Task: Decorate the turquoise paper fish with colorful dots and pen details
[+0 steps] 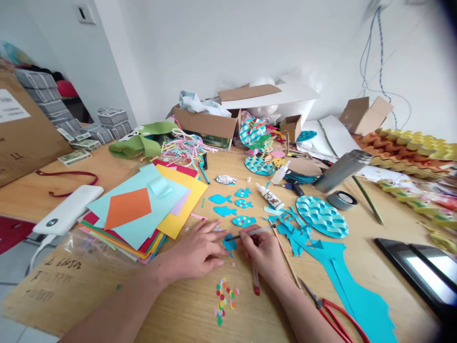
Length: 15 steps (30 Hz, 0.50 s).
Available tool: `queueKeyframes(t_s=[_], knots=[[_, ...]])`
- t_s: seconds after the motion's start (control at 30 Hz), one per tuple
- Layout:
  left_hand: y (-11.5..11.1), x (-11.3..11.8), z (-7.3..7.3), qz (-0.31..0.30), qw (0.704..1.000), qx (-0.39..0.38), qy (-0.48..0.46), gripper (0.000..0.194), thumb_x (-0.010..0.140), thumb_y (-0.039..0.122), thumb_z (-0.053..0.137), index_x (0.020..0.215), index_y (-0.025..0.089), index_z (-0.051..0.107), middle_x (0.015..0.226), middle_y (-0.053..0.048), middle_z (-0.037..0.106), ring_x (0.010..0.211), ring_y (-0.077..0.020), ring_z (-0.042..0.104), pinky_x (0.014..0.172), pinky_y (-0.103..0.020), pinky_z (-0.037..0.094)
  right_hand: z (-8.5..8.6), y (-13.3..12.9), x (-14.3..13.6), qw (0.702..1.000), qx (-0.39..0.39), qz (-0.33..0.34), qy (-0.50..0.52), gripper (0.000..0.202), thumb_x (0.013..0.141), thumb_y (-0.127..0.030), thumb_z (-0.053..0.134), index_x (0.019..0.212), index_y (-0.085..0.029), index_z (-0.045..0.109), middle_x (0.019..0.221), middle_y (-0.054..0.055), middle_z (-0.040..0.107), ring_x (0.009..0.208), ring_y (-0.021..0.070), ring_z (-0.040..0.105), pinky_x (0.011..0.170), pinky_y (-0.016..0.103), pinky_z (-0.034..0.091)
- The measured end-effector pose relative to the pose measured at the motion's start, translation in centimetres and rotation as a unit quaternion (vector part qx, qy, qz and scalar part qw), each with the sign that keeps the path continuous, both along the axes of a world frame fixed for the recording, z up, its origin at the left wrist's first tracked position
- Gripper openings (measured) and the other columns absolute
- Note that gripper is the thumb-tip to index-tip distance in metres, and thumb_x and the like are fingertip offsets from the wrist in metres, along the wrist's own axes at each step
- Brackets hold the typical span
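White wall [200,52] behind, crowded wooden tabletop [189,309] below. Right hand [262,252]: grasping a slim pen [233,237] between thumb and fingers, point resting over the small blue paper fish [229,245]. Left hand [193,250]: palm down, fingers spread, gripping nothing visible; fingertips reach the near side of the fish. Whether they press on it cannot be confirmed.

Position of workpiece: between the two hands, just off the left fingertips and under the pen. Marking appears to be the step in hand.

Recommendations: hold the fish flat with the left fingertips close to the line, but outside the pen's path. Pull light, short strokes; the piece is small and would probably slide or crease under a heavy push. Turn the paper rather than twisting the right wrist. Use the dotted fish [244,221], just beyond the right hand's fingers, as a pattern for placing marks.

Hazards: loose paper dots [222,304] lie nearer the body, between the forearms, and could be swept by a sleeve or wrist. Red-handled scissors [325,303] lie beside the right forearm; keep the elbow clear.
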<state>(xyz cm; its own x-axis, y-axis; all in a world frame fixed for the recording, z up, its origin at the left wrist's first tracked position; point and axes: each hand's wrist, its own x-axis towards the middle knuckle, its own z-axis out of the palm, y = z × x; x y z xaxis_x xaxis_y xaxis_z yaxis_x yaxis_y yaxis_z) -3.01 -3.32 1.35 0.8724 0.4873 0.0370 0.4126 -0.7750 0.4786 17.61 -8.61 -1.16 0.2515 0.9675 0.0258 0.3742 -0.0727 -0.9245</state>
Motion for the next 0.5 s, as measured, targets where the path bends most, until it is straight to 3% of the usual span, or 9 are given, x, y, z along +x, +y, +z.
queueKeyframes(t_s=[0.23,0.5], knots=[[0.11,-0.16,-0.13,-0.005,1.000,0.010,0.000,0.020,0.090,0.027,0.068,0.109,0.030,0.076,0.145,-0.001,0.057,0.148,-0.0285,0.029,0.121,-0.051,0.024,0.20,-0.02,-0.09,1.000,0.001,0.001,-0.002,0.043,0.083,-0.055,0.059,0.066,-0.016,0.065,0.063,0.005,0.063,0.048,0.0140,0.050,0.045,0.024,0.036],[0.18,-0.07,-0.11,-0.005,1.000,0.002,0.007,0.022,0.090,0.025,0.068,0.110,0.031,0.075,0.146,-0.001,0.055,0.150,-0.0298,0.026,0.121,-0.053,0.023,0.16,-0.05,-0.08,1.000,-0.004,0.001,0.003,0.038,0.082,-0.051,0.058,0.068,-0.017,0.066,0.059,0.004,0.061,0.048,0.0143,0.050,0.045,0.024,0.036]])
